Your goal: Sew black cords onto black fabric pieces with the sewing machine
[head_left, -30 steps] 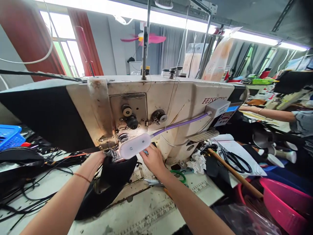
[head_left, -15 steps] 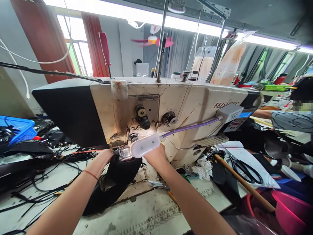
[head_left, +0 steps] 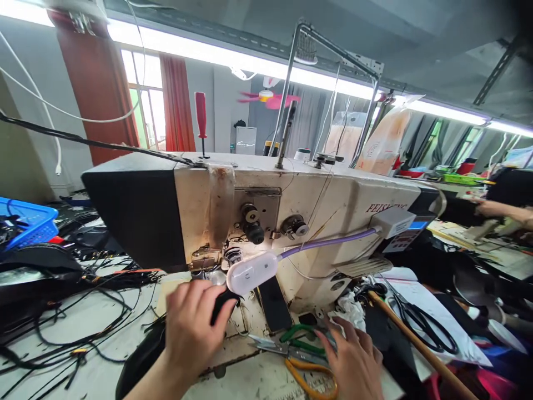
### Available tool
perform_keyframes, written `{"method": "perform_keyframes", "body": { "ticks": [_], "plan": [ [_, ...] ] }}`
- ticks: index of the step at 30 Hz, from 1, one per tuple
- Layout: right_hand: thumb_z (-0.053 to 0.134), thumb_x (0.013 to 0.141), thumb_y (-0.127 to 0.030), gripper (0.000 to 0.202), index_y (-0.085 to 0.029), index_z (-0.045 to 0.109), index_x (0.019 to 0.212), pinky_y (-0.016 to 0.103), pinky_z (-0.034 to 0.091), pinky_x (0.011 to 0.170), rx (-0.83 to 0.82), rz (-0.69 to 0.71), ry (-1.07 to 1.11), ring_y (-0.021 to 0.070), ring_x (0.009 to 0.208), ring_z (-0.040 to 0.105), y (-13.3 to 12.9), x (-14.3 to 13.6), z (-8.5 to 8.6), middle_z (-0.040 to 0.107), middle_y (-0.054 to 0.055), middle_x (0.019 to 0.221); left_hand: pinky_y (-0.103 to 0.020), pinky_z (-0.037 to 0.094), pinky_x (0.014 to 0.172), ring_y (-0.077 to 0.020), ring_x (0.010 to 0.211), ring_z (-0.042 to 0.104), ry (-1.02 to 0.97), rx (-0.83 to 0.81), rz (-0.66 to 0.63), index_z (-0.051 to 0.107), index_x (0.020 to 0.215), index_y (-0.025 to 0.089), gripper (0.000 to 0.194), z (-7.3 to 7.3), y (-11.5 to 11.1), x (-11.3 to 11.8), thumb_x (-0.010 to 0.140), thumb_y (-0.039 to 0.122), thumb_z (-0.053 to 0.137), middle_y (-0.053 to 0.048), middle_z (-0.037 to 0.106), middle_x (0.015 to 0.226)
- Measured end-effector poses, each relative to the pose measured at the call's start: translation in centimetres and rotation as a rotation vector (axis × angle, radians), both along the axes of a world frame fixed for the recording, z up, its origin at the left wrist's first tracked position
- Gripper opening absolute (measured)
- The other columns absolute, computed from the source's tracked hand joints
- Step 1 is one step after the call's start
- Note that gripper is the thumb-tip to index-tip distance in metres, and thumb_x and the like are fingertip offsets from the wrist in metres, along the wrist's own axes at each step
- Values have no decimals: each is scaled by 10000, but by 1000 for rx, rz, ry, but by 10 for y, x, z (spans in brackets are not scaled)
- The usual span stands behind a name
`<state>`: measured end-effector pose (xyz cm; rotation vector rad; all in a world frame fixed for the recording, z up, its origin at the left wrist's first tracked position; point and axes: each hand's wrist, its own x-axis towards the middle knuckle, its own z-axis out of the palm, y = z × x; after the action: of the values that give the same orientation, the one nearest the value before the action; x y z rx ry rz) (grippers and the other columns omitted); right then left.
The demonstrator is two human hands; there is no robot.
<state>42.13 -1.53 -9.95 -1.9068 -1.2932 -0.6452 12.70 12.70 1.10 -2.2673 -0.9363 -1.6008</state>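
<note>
My left hand (head_left: 194,325) is closed on a black fabric piece (head_left: 220,304) below the sewing machine's needle area, thumb on one side and fingers on the other. More black material hangs under that wrist toward the front edge. The sewing machine (head_left: 266,194) is cream with a black end cover, and a white lamp (head_left: 252,273) on a purple neck hides part of the needle area. My right hand (head_left: 352,353) hovers with fingers apart beside green-handled scissors (head_left: 297,335); whether it touches them I cannot tell. Orange-handled scissors (head_left: 310,380) lie just in front.
Under the machine arm lies a dark, phone-like rectangle (head_left: 275,304). Black cords (head_left: 104,311) tangle at left near a blue basket (head_left: 31,225). At right are large black scissors (head_left: 425,322) on paper, a wooden stick (head_left: 416,339) and another person's arm (head_left: 508,211).
My right hand has left the needle area and moved right and nearer, to the scissors. My left hand has come back from the needle with the black fabric. The view has tilted up.
</note>
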Motion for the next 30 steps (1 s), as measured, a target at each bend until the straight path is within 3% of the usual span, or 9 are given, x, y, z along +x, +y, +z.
{"method": "perform_keyframes", "body": {
  "ticks": [3,6,9,11,14,18,21,24,30],
  "plan": [
    [487,951,-364,255,-316,667,1125,547,519,823,-6,323,92,339,920,649,38,-31,24,704,95,1020,-382,338,684,-258,768,532,229,7,168,664,849,167,156,1,-14,26,924,274,577,-83,674,816],
    [462,977,-303,281,-269,579,1231,329,563,836,-67,655,156,212,974,666,83,-72,51,685,60,1122,-380,335,767,-248,840,546,219,-63,10,652,875,188,148,-8,-15,24,939,151,523,-47,700,831],
    [550,956,-407,214,-206,624,943,243,536,711,-112,908,183,158,805,653,106,-108,68,684,17,871,-362,337,867,-216,904,568,146,-122,-222,634,972,227,149,-20,-9,-8,927,120,540,-8,722,894],
    [504,970,-471,368,-191,563,740,235,480,625,-75,1012,184,142,699,599,107,-130,72,621,5,723,-342,357,872,-208,891,576,114,-144,-239,641,1020,245,154,-22,-2,-34,905,156,592,2,721,878],
    [470,988,-414,383,-185,517,685,233,391,551,58,1040,218,128,635,536,101,-155,72,563,11,675,-320,406,866,-212,915,580,114,-290,-267,682,930,247,96,-10,13,-58,912,244,588,-5,708,844],
    [498,960,-210,189,-181,593,800,219,428,543,171,978,194,122,610,573,105,-159,77,599,13,679,-320,446,824,-208,863,591,122,-639,-300,657,734,219,253,12,32,-51,920,335,530,-15,680,765],
    [467,938,-84,223,-146,647,1055,269,542,668,323,904,-131,173,775,667,116,-146,84,699,92,853,-320,450,784,-208,811,615,97,-798,-249,641,702,208,252,16,39,-38,872,372,551,-19,697,774],
    [557,911,-72,181,-102,686,1033,328,579,724,330,979,-488,196,822,678,127,-136,91,734,106,902,-326,456,780,-227,817,639,72,-885,-219,660,710,201,256,15,43,-35,832,403,560,-32,719,792],
    [530,934,-99,260,-120,693,1136,363,611,779,302,1008,-520,212,869,708,143,-136,87,755,108,1004,-299,493,793,-261,881,697,38,-1085,-318,744,755,189,338,26,48,-38,834,404,496,-27,766,797]
  ]
}}
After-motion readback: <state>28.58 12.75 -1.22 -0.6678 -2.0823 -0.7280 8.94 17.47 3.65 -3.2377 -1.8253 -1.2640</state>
